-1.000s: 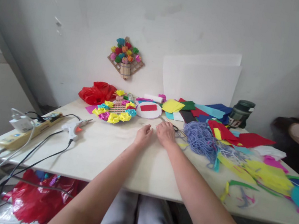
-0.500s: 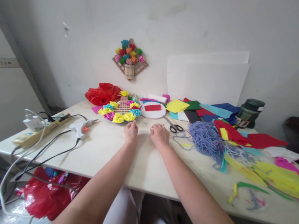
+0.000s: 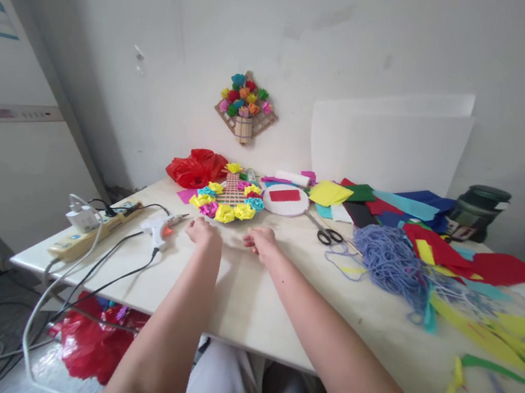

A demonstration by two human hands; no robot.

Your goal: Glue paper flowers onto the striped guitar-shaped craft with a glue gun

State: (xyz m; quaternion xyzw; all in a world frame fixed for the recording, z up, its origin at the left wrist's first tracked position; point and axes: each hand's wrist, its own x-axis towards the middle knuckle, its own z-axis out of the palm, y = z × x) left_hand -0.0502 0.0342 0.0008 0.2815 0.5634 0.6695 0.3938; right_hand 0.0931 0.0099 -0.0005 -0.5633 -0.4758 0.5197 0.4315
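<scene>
My left hand [image 3: 204,231] is over the table just right of a white glue gun [image 3: 155,229] and apart from it. Its fingers are loosely bent and apart, with nothing seen in them. Further right, my right hand [image 3: 260,242] has its fingers drawn together; whatever they hold, if anything, is too small to make out. Beyond both hands lies a woven stick panel [image 3: 231,192] ringed with yellow, blue and pink paper flowers [image 3: 225,213]. Beside it is a white oval disc [image 3: 285,209] bearing a red rectangle [image 3: 285,195].
Black-handled scissors [image 3: 329,236] and a heap of blue-grey yarn [image 3: 390,263] lie to the right. Coloured paper sheets [image 3: 331,194] spread along the back, near a dark green jar [image 3: 478,213]. A power strip [image 3: 94,231] with cables sits at the left edge.
My left hand has moved left, away from my right hand and towards the glue gun. My right hand stays near the table's middle. The camera view has turned slightly left.
</scene>
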